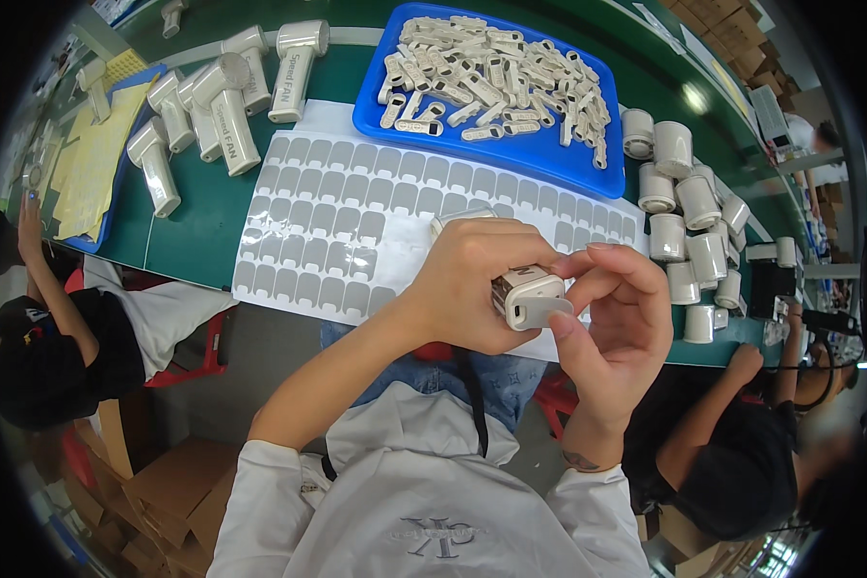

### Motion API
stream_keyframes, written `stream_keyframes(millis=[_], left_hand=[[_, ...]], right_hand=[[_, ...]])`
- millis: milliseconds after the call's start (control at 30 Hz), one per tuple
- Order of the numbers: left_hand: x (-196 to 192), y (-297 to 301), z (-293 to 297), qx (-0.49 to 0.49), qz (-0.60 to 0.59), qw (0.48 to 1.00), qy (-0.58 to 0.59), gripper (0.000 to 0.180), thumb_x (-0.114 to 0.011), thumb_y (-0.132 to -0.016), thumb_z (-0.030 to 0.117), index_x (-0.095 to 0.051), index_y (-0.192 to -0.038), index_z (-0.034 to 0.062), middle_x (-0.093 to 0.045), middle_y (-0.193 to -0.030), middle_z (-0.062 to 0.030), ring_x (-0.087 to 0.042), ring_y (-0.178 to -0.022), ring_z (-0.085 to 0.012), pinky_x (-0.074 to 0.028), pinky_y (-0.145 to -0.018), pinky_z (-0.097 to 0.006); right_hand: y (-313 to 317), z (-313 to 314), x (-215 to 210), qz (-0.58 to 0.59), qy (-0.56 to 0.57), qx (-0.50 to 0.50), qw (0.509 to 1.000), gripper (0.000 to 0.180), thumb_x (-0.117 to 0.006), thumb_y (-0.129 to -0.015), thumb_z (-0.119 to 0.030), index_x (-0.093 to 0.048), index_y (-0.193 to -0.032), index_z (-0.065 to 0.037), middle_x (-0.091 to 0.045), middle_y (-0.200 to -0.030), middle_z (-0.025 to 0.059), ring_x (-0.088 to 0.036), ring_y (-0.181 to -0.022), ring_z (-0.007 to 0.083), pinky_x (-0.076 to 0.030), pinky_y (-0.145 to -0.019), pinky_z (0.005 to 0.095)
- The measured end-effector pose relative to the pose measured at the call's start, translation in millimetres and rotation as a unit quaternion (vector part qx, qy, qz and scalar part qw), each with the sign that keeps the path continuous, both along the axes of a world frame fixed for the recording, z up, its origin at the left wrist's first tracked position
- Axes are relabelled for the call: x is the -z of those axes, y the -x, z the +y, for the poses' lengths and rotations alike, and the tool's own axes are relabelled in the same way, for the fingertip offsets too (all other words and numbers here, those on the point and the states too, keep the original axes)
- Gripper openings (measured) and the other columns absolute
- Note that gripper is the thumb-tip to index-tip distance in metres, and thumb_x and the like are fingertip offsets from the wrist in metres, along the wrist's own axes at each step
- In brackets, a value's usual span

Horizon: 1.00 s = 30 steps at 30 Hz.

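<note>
The small white fan part (528, 294) is a short, chunky piece with rounded corners and a slot in its end. It sits up in the air, just over the near edge of the green desk (202, 236). The sheet of grey stickers (356, 226) lies right behind it, with open space below. The left hand (467, 279) wraps tight around the part. The right hand (612, 313) pinches its end with thumb and finger.

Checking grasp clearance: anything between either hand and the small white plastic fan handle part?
Nothing visible. The left hand wraps the small white plastic fan handle part directly, and the right hand pinches its end with a grey sticker at the fingertips.
</note>
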State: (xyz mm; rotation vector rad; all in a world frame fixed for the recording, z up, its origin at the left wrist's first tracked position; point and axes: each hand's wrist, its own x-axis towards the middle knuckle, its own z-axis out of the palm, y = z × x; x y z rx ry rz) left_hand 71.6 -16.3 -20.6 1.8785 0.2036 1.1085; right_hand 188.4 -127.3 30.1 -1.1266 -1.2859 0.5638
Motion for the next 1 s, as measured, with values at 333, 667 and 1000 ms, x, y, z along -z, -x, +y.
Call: stream_keyframes(millis=[333,667,1000], left_hand=[[3,0,1,0.003,-0.007,1.0,0.004,0.028,-0.075,-0.054,0.011,-0.066,-0.08,0.0085,-0.064,-0.071,-0.0065,-0.063,-0.063,-0.0281,-0.045,-0.054,-0.034],[0,1,-1,0.008,0.002,1.0,0.01,0.026,-0.075,-0.056,0.012,-0.066,-0.08,0.0089,-0.065,-0.072,-0.0061,-0.063,-0.063,-0.0278,-0.046,-0.055,-0.034],[-15,7,11,0.072,0.076,0.994,0.019,0.023,-0.072,-0.059,0.003,-0.061,-0.079,0.0083,-0.061,-0.072,-0.0076,-0.06,-0.064,-0.0275,-0.046,-0.058,-0.033]], right_hand=[[3,0,0,-0.016,0.001,0.016,1.0,0.05,-0.069,-0.074,0.01,-0.053,-0.121,0.007,-0.063,-0.091,0.0096,-0.062,-0.083,0.0141,-0.047,-0.085,0.0289],[4,0,-2,-0.113,0.0,0.058,0.992,0.051,-0.07,-0.074,0.007,-0.056,-0.123,0.003,-0.063,-0.085,0.0057,-0.06,-0.077,0.0123,-0.046,-0.078,0.0273],[-18,-4,7,0.235,0.195,-0.088,0.948,0.038,-0.053,-0.098,-0.007,-0.046,-0.134,0.002,-0.055,-0.071,0.0013,-0.052,-0.065,0.0075,-0.041,-0.062,0.0211]])
